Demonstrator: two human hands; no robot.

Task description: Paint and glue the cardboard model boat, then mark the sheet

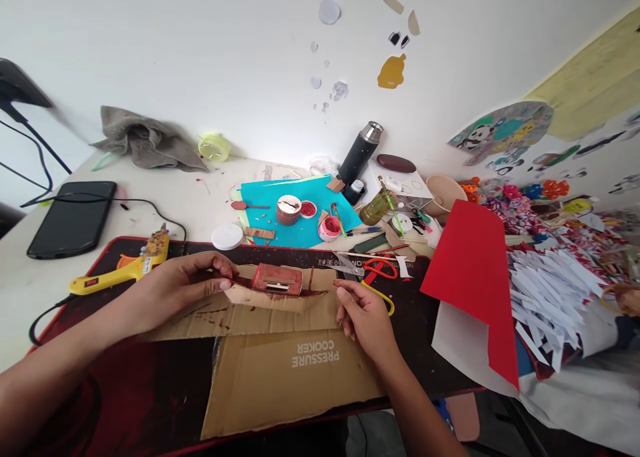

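Observation:
My left hand [200, 280] pinches the left end of a small cardboard model boat [270, 300], thumb in front and fingers behind. The boat has a reddish-brown painted cabin with a slot in its side, a thin upright stick to the right of it, and a bare cardboard hull with brown smears. At the boat's right tip, my right hand [363, 310] has its thumb and fingers curled together; whether they grip anything is hidden. Beneath the boat lie cardboard sheets [280, 390], one printed "PRESSURE COOKER". Scissors [377, 273] with red and yellow handles lie just beyond my right hand.
A yellow hot glue gun [117, 270] and a phone [73, 218] lie left. Behind the boat, open paint pots [289, 210] stand on blue paper [257, 200], near a black thermos [360, 153]. Red paper [467, 283] and a pile of white paper strips [550, 297] are on the right.

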